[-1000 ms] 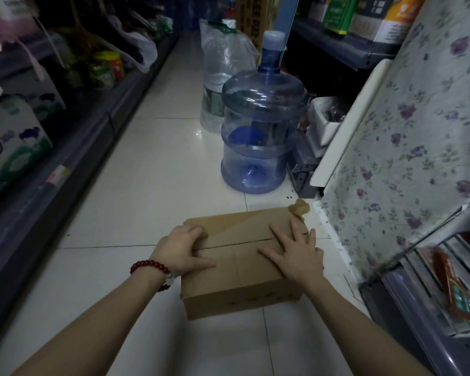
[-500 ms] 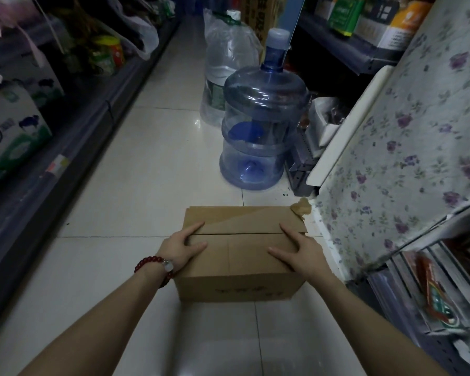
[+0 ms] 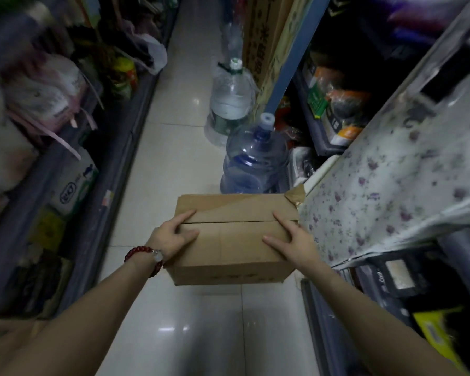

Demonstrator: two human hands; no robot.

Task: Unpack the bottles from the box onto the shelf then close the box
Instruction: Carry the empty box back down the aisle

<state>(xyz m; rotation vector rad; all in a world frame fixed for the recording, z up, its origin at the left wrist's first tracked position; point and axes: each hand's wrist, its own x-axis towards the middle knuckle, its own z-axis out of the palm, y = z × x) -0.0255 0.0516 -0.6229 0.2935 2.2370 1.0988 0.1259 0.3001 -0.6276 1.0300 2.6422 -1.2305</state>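
A brown cardboard box (image 3: 236, 248) is held over the white tiled aisle floor, its top flaps folded down with a seam running across. A torn strip of brown tape (image 3: 295, 197) sticks up at its far right corner. My left hand (image 3: 174, 237), with a red bead bracelet on the wrist, grips the box's left side, thumb and fingers lying on the lid. My right hand (image 3: 293, 240) grips the right side the same way. What is inside the box is hidden.
A blue water jug (image 3: 255, 161) and a clear one in a plastic bag (image 3: 231, 101) stand on the floor just beyond the box. Stocked shelves (image 3: 114, 147) line the left. On the right are a floral-cloth-covered unit (image 3: 377, 185), a tall carton (image 3: 266, 36) and low shelves (image 3: 391, 280).
Both hands slid from the lid to the box's sides and took hold. The view has risen and the box has come up with my hands.
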